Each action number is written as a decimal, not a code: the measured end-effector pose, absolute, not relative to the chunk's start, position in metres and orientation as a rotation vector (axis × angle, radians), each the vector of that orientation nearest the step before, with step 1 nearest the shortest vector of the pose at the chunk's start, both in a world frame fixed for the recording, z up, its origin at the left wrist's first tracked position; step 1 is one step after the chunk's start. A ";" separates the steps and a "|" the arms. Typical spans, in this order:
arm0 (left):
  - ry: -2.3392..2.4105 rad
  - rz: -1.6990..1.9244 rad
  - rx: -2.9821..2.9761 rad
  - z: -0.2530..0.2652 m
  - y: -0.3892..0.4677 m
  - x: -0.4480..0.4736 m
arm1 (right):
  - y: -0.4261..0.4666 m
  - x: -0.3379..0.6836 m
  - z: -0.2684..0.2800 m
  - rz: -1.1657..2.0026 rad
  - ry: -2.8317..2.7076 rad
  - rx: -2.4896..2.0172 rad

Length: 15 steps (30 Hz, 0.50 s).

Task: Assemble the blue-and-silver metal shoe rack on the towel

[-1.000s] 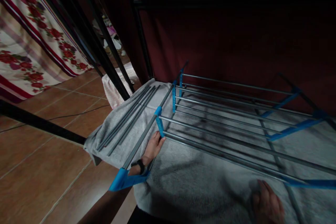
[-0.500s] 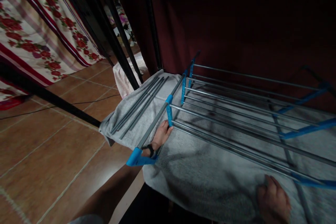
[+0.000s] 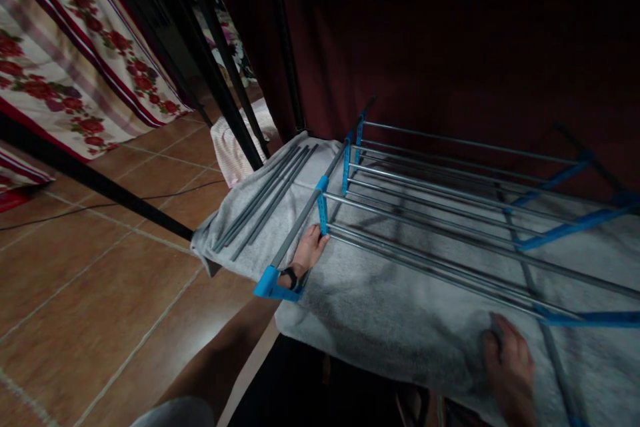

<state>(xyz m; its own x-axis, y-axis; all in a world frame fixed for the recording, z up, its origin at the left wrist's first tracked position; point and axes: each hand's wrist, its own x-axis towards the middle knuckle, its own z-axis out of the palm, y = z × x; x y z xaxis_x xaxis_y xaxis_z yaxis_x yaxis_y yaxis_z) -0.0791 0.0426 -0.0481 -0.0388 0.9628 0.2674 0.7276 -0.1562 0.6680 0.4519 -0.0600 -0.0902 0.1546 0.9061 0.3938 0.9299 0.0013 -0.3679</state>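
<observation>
A rack of grey metal tubes (image 3: 425,212) with blue plastic brackets lies on a grey blanket (image 3: 390,320). My left hand (image 3: 310,247), a dark band on its wrist, reaches under a side tube of the rack. Its fingers are closed at the lower end of a blue bracket (image 3: 323,213), where the long tubes join. Part of the grip is hidden. My right hand (image 3: 509,360) is low over the blanket at the right, thumb and fingers apart, near another blue bracket (image 3: 590,318). Nothing shows in it.
Several loose grey tubes (image 3: 265,203) lie on the blanket's left end. Dark metal posts (image 3: 220,60) and a slanting bar (image 3: 100,173) stand at the left. Behind the rack hangs a dark red cloth (image 3: 425,60). A floral curtain (image 3: 75,53) hangs over the tiled floor (image 3: 125,293).
The view has shifted a little. My right hand has moved slightly up and left, its thumb now further from the fingers. My left hand stays at the same bracket.
</observation>
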 end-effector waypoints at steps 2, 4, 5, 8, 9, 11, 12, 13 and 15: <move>1.789 1.018 1.914 -0.049 0.043 -0.079 | -0.071 0.446 -0.088 -0.063 -1.814 -1.843; 1.791 1.029 1.911 -0.049 0.043 -0.079 | -0.091 0.434 -0.091 0.003 -1.949 -1.725; 1.792 1.034 1.911 -0.049 0.043 -0.080 | -0.104 0.426 -0.093 0.074 -2.040 -1.633; 1.786 1.046 1.909 -0.050 0.044 -0.080 | -0.146 0.390 -0.104 0.364 -2.321 -1.341; 1.783 1.050 1.906 -0.049 0.044 -0.080 | -0.158 0.377 -0.108 0.442 -2.382 -1.292; 1.785 1.059 1.901 -0.049 0.045 -0.080 | -0.175 0.354 -0.117 0.505 -2.455 -1.281; 1.790 1.063 1.901 -0.049 0.045 -0.080 | -0.179 0.346 -0.121 0.487 -2.448 -1.333; 1.794 1.067 1.902 -0.049 0.045 -0.080 | -0.181 0.341 -0.126 0.450 -2.419 -1.400; 1.797 1.079 1.902 -0.048 0.045 -0.080 | -0.180 0.340 -0.137 0.363 -2.316 -1.533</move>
<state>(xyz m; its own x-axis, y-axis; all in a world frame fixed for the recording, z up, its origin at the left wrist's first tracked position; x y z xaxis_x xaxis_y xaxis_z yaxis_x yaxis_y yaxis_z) -0.0801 0.0449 -0.0481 -0.0700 0.9496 0.3056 0.7162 -0.1653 0.6780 0.3400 -0.1798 -0.1371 -0.3609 0.9223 0.1380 0.8359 0.3855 -0.3908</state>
